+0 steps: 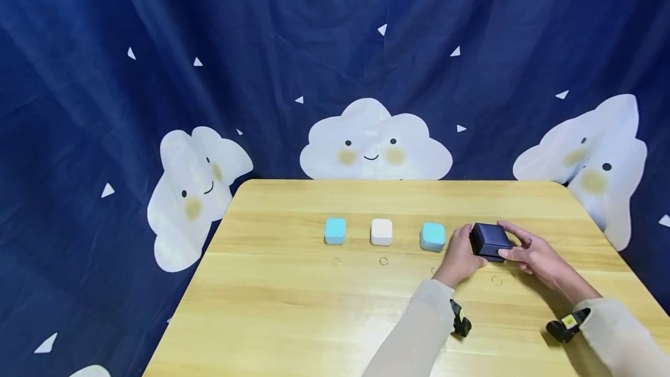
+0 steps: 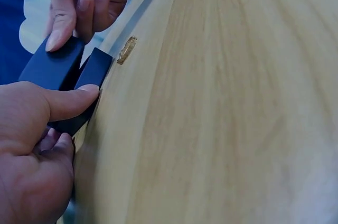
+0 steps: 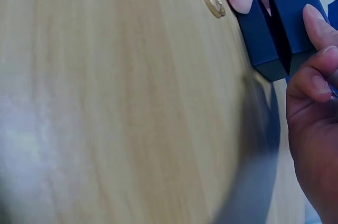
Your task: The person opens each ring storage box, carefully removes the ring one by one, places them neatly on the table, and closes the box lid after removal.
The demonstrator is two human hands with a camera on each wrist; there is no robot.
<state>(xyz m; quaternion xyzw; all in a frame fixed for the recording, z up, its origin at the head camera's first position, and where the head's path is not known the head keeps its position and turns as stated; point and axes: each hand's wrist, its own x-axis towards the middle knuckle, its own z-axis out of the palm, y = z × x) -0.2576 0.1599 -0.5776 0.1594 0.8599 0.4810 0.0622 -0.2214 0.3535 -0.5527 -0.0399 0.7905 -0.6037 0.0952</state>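
A dark navy ring box (image 1: pixel 491 236) sits at the right of the table, between both hands. My left hand (image 1: pixel 458 259) grips its lower part; in the left wrist view the thumb lies on the base (image 2: pixel 95 71). My right hand (image 1: pixel 535 256) pinches the lid (image 3: pixel 292 15) from the other side, thumb on the front. A narrow dark gap shows between lid and base, so the box is slightly ajar; its inside is hidden. A thin gold ring (image 3: pixel 218 10) lies on the table just in front of the box.
Left of the hands stand a light blue box (image 1: pixel 432 237), a white box (image 1: pixel 381 232) and another light blue box (image 1: pixel 335 231) in a row. Thin rings lie before them, one ring (image 1: pixel 384 261) before the white box. A cloud-print curtain (image 1: pixel 340 45) hangs behind the wooden table (image 1: pixel 293 319).
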